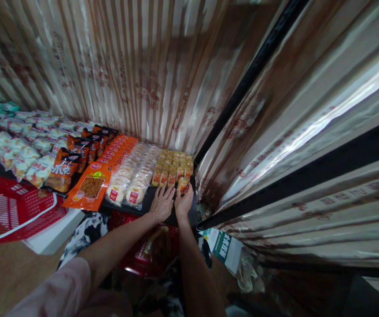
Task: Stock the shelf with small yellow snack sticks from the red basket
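On a dark shelf [149, 199], small yellow snack packs [172, 169] with red-and-orange labels stand in close rows. My right hand [184, 203] grips one such snack pack [183, 184] by its sides at the front right of the rows. Beside it, my left hand [163, 204] lies with fingers stretched out, its fingertips at the lower edge of the front packs. Whether those fingertips press on the packs I cannot tell. Just left of them run two rows of round white crackers in clear wrappers [135, 192].
Further left lie flat orange snack bags [92, 187], black-and-orange bags [63, 169] and many white bags [40, 169]. A red basket [11, 207] stands at lower left, with another red container [136, 259] below the shelf. Printed striped sheeting [149, 66] and black poles [242, 83] enclose the shelf.
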### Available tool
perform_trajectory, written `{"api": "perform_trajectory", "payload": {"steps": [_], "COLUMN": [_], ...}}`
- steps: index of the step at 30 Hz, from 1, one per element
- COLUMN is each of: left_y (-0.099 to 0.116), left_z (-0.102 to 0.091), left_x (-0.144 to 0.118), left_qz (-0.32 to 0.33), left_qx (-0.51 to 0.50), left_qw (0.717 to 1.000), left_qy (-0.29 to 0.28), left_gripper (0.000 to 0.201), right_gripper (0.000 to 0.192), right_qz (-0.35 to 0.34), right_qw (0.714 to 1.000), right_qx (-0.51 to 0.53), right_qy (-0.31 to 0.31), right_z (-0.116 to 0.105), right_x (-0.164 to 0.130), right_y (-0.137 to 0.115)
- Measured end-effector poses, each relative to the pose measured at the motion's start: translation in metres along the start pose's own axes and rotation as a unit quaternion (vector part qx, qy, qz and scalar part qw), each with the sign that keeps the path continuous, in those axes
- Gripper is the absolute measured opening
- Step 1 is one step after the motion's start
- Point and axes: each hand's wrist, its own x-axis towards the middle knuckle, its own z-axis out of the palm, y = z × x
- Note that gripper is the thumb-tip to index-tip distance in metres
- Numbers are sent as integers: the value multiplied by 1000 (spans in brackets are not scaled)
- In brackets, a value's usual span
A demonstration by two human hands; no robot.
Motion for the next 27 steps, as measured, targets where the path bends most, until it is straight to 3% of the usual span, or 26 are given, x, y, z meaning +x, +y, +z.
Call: {"api": "perform_trajectory", "payload": {"steps": [15,21,27], "left_y": [0,0,0], "left_z": [8,9,8], "left_x": [4,5,5], "left_qz": [-3,-7,-7], "left_qx": [34,39,39], "left_qw": [999,999,999], "left_qy": [-6,-10,-13], "left_gripper": [48,47,45], "right_gripper": [29,28,33], "right_qz": [11,-8,0], "right_qw": [1000,1000,997], "right_qx": [-3,-14,-71], "right_qy": [8,-14,10], "right_z": [15,12,7], "right_x": [23,23,14], "right_y": [2,-2,-7]}}
